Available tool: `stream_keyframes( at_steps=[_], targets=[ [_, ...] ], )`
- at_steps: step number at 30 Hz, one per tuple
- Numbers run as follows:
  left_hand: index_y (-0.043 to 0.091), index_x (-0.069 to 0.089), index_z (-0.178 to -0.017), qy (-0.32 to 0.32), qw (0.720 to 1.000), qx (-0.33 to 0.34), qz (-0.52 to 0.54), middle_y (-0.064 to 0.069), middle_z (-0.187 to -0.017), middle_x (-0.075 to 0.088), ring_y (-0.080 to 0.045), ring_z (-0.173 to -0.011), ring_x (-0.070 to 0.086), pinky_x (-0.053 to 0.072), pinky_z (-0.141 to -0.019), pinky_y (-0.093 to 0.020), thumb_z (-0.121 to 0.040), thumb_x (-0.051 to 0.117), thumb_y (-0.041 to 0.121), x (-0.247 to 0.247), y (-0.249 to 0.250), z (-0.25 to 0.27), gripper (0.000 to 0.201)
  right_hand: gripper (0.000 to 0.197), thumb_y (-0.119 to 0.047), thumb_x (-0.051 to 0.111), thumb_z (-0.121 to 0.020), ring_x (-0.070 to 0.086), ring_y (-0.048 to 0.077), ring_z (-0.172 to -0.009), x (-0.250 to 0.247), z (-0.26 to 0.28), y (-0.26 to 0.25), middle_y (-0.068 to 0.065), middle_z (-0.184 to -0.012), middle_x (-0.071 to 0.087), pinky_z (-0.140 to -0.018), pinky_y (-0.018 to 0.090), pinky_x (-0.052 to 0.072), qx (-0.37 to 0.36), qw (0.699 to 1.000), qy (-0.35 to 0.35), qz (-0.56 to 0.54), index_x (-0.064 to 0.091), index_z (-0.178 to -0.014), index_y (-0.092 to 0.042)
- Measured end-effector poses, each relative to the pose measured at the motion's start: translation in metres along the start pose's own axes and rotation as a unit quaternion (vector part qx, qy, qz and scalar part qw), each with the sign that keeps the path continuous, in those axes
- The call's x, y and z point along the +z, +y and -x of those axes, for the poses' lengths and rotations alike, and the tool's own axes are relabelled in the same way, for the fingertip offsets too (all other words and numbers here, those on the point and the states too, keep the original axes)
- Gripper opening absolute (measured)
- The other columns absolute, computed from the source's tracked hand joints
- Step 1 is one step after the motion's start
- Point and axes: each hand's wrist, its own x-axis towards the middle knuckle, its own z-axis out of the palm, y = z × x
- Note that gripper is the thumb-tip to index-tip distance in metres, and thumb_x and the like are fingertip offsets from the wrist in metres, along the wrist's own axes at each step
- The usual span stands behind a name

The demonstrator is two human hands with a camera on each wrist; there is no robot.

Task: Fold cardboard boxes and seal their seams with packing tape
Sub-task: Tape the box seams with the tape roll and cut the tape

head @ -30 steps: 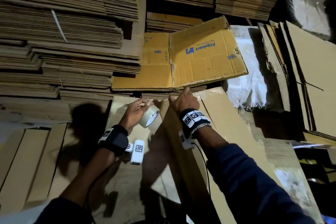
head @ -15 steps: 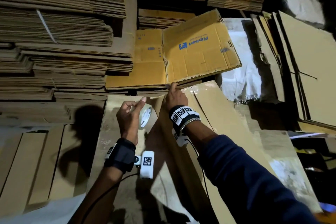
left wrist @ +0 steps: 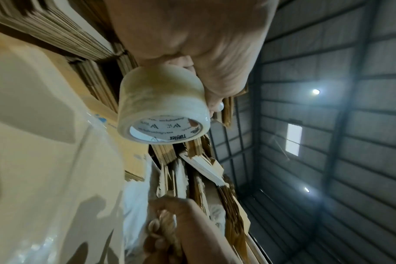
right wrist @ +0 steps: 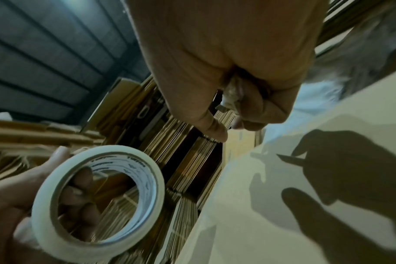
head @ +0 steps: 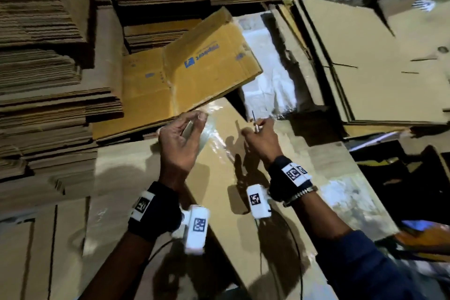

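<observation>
Stacks, left: flattened cardboard stacks (head: 48,75) filled the left side and far edge of the head view.
Left hand: the left hand (head: 179,143) held the tape roll (left wrist: 163,105), fingers through the core and thumb on the outer face; the roll stood on edge above the far left part of the box.
Tape roll: white core printed "TUFflex"; it sat at the fingertips, clear of the palm, above the box surface; contact with the box could not be told.
Box: the folded cardboard box (head: 219,178) lay under both hands, with a glossy tape strip (head: 219,139) running along it from the far edge.
Printed sheet: a yellow flattened carton (head: 190,80) with a blue logo lay just beyond the box's far edge.
Right hand: the right hand (head: 259,140) was curled around a small cutter (head: 256,124), thin blade pointing away; it hovered near the box's far right corner, well apart from the roll.
White sheet: crumpled white plastic (head: 267,85) lay beyond the right hand.
</observation>
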Motion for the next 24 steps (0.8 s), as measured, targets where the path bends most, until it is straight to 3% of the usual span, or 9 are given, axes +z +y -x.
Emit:
stream_keyframes(
  at_steps=[2, 6, 10, 13, 15, 17, 20, 22, 24],
  targets=[
    [0.004, 0.079, -0.104, -0.019, 1.0, 0.019, -0.012, -0.001, -0.104, 0.079, -0.005, -0.103, 0.072, 0.051, -0.093, -0.02, -0.101, 0.069, 0.014, 0.043, 0.012, 0.014, 0.014, 0.04, -0.039, 0.07, -0.083, 0.067, 0.028, -0.079, -0.049, -0.002, 0.03, 0.009, -0.098, 0.067, -0.071, 0.044, 0.058, 0.02, 1.0, 0.011, -0.002, 0.041, -0.109, -0.028],
    [0.007, 0.078, -0.118, -0.075, 0.997, 0.018, -0.022, 0.001, -0.12, 0.077, -0.002, -0.117, 0.068, 0.051, -0.102, -0.02, -0.105, 0.064, 0.021, 0.137, 0.028, 0.061, 0.024, 0.032, -0.035, 0.07, -0.085, 0.046, 0.017, -0.061, -0.135, 0.001, 0.1, 0.007, -0.088, 0.057, -0.043, 0.025, 0.033, 0.067, 0.994, 0.043, -0.077, 0.042, -0.099, -0.029],
    [0.017, 0.074, -0.128, -0.123, 0.992, 0.002, -0.036, 0.011, -0.13, 0.069, 0.012, -0.118, 0.061, 0.046, -0.098, -0.009, -0.108, 0.06, 0.029, 0.253, 0.028, 0.127, 0.028, 0.025, -0.038, 0.057, -0.091, 0.038, 0.014, -0.058, -0.225, 0.015, 0.166, 0.006, -0.086, 0.056, -0.048, 0.024, 0.026, 0.129, 0.984, 0.033, -0.122, 0.052, -0.104, -0.017],
    [0.017, 0.076, -0.126, -0.172, 0.984, -0.004, -0.05, 0.006, -0.128, 0.073, 0.006, -0.116, 0.063, 0.049, -0.094, -0.011, -0.106, 0.061, 0.024, 0.332, 0.02, 0.171, 0.026, 0.023, -0.041, 0.044, -0.088, 0.035, 0.016, -0.063, -0.281, 0.029, 0.207, 0.005, -0.085, 0.057, -0.06, 0.031, 0.023, 0.188, 0.972, 0.014, -0.139, 0.052, -0.096, -0.021],
    [0.02, 0.079, -0.12, -0.192, 0.978, -0.008, -0.083, 0.002, -0.129, 0.073, -0.001, -0.118, 0.064, 0.054, -0.095, -0.019, -0.104, 0.063, 0.024, 0.376, 0.002, 0.198, 0.023, 0.021, -0.039, 0.049, -0.083, 0.034, 0.015, -0.06, -0.313, 0.031, 0.238, 0.004, -0.079, 0.055, -0.06, 0.031, 0.022, 0.206, 0.973, 0.013, -0.105, 0.055, -0.088, -0.019],
    [0.022, 0.082, -0.114, -0.197, 0.973, -0.03, -0.115, -0.002, -0.127, 0.074, -0.012, -0.12, 0.066, 0.056, -0.096, -0.028, -0.101, 0.067, 0.024, 0.407, -0.027, 0.22, 0.019, 0.022, -0.031, 0.057, -0.081, 0.035, 0.016, -0.058, -0.337, 0.027, 0.269, 0.007, -0.072, 0.051, -0.059, 0.03, 0.025, 0.203, 0.979, 0.008, -0.029, 0.061, -0.081, -0.009],
    [0.019, 0.084, -0.102, -0.198, 0.962, -0.053, -0.182, -0.005, -0.113, 0.078, -0.022, -0.109, 0.069, 0.054, -0.094, -0.034, -0.095, 0.073, 0.022, 0.428, -0.084, 0.25, 0.013, 0.01, -0.007, 0.053, -0.095, 0.044, 0.019, -0.056, -0.357, 0.022, 0.319, 0.01, -0.07, 0.053, -0.047, 0.02, 0.032, 0.235, 0.972, 0.014, -0.003, 0.062, -0.1, -0.007],
    [0.02, 0.085, -0.097, -0.214, 0.949, -0.067, -0.222, -0.004, -0.108, 0.08, -0.024, -0.106, 0.069, 0.054, -0.094, -0.035, -0.093, 0.073, 0.019, 0.434, -0.125, 0.267, 0.013, 0.022, -0.005, 0.064, -0.091, 0.048, 0.021, -0.055, -0.361, 0.019, 0.352, 0.013, -0.07, 0.059, -0.043, 0.02, 0.034, 0.255, 0.966, 0.028, 0.033, 0.061, -0.112, -0.007],
    [0.023, 0.084, -0.097, -0.232, 0.937, -0.077, -0.248, 0.001, -0.105, 0.08, -0.022, -0.1, 0.072, 0.056, -0.091, -0.036, -0.094, 0.065, 0.02, 0.435, -0.162, 0.279, 0.02, 0.028, -0.005, 0.073, -0.083, 0.054, 0.018, -0.055, -0.359, 0.016, 0.369, 0.008, -0.068, 0.065, -0.047, 0.022, 0.04, 0.252, 0.965, 0.043, 0.065, 0.068, -0.11, -0.007]
  ],
)
